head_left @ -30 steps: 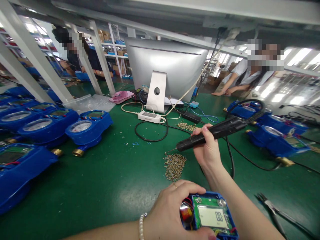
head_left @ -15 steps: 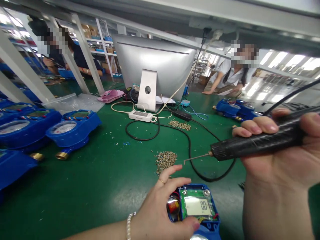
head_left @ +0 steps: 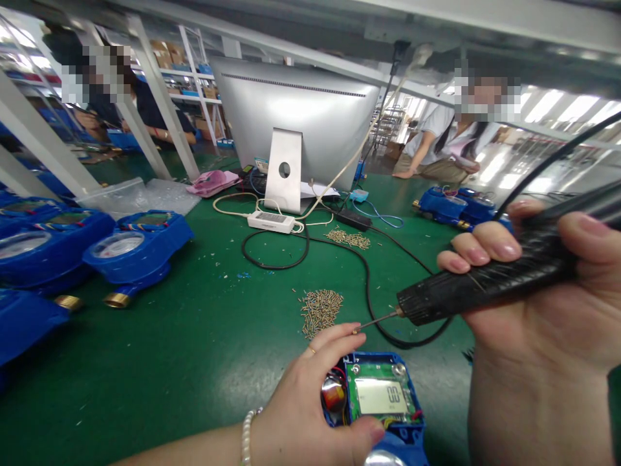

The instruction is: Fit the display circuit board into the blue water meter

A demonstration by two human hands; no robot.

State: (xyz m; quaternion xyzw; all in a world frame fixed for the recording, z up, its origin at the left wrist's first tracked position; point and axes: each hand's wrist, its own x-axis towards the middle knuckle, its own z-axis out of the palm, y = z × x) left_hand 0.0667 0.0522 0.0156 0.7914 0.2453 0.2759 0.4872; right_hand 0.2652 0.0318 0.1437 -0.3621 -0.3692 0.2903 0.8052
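Note:
My right hand (head_left: 528, 278) is wrapped round a black electric screwdriver (head_left: 451, 294), its thin bit (head_left: 381, 320) pointing left and slightly down. At the bit's end is a small brass-coloured screw (head_left: 356, 331), close to the fingertips of my left hand (head_left: 310, 395). That hand grips the left side of a blue water meter (head_left: 412, 396), thumb at the near edge. The meter's housing is uncovered; a green circuit board with a lit display (head_left: 381, 395) reading 0.0 shows inside, beside a dark wrapped component. Just beyond the left fingers lies a pile of small screws (head_left: 322, 313).
Several blue meters (head_left: 140, 243) stand at left, more (head_left: 444, 204) at far right. A second screw pile (head_left: 348, 238), black cable (head_left: 367, 285), white adapter (head_left: 270, 222) and monitor stand (head_left: 284, 171) are ahead. Two people are beyond the bench, under a low overhead shelf.
My right hand has brought the screwdriver left and a little down, so its bit is now at my left fingertips. The left index and middle fingertips have drawn closer together; the meter stays held.

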